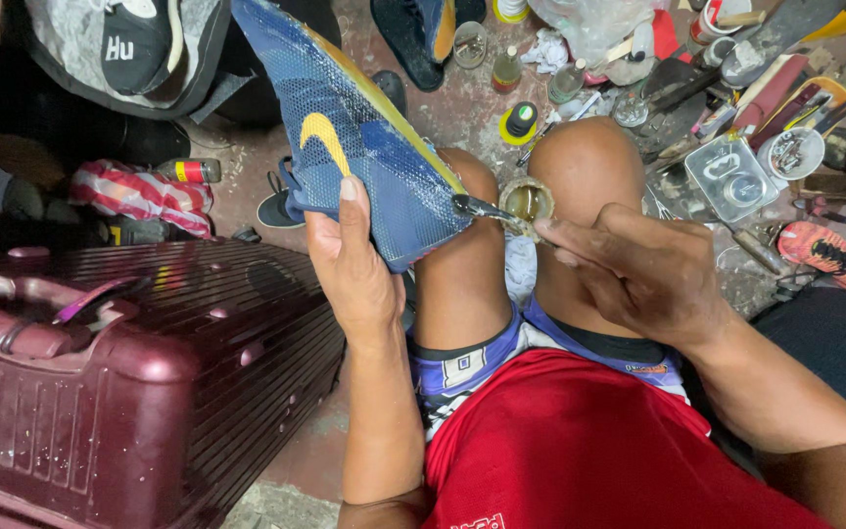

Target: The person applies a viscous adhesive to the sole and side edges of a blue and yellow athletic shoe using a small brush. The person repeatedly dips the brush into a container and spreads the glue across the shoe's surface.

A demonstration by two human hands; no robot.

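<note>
Glue brush (487,208) pinched in right hand (638,269), left hand (354,264) clamping blue shoe (364,137); jar (527,203) at three o'clock — thin, even strokes.

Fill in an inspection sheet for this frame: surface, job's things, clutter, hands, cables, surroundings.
Surface: stained concrete floor, dusty; the person sits with bare knees up.
Job's things: blue shoe with yellow trim, held sole edge upward; small brush touching its edge; open glue tin between the knees.
Clutter: bottles, jars, tools and metal tins crowded on the floor ahead; orange shoe at right.
Hands: left hand has a grip on the shoe; right hand pinches the brush.
Cables: nothing seen.
Surroundings: maroon suitcase at left, striped cloth, black shoe on a bag.
</note>
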